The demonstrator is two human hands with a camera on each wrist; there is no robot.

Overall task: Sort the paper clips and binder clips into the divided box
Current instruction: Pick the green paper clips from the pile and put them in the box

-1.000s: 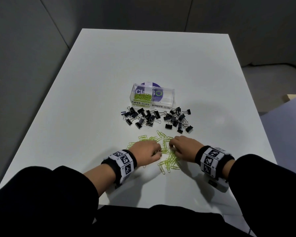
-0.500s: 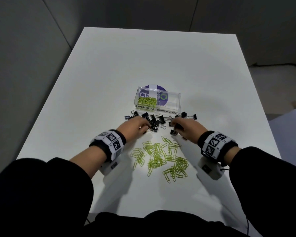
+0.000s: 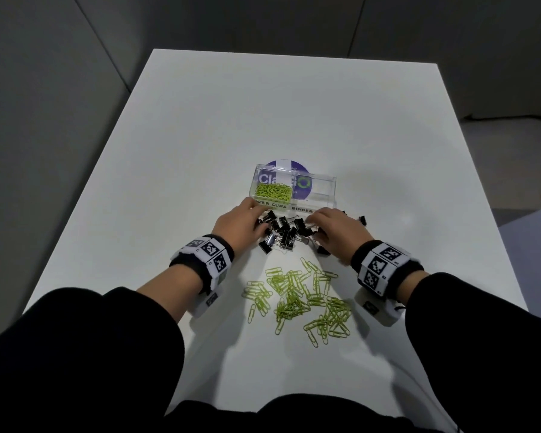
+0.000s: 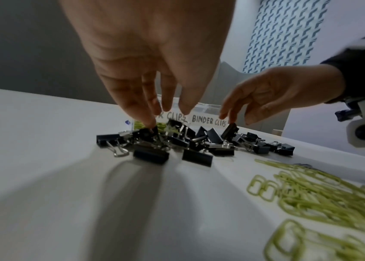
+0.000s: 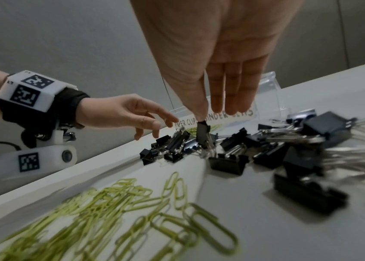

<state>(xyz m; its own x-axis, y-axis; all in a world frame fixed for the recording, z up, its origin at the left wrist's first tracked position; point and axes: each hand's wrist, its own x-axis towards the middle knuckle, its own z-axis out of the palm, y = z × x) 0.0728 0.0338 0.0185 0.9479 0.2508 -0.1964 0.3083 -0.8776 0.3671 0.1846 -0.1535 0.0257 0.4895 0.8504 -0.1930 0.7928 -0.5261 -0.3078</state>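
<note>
A clear divided box (image 3: 320, 190) stands mid-table, labelled PAPER CLIPS and BINDER CLIPS. Its left compartment holds green paper clips (image 3: 274, 192); the right one looks bare. Black binder clips (image 3: 281, 234) lie heaped just in front of it. Loose green paper clips (image 3: 300, 301) are scattered nearer to me. My left hand (image 3: 241, 225) reaches over the heap's left side, its straight fingers (image 4: 148, 113) touching a clip. My right hand (image 3: 331, 228) is at the heap's right side and pinches one upright binder clip (image 5: 202, 131) at its top.
The white table (image 3: 294, 104) stretches far beyond the box, with its edges at both sides and a grey wall behind. More binder clips (image 3: 361, 220) lie to the right of my right hand. Wrist cameras hang under both wrists close to the tabletop.
Both hands moved forward from the loose paper clips to the binder clips. The binder clips, earlier spread wide, now sit bunched together between my hands.
</note>
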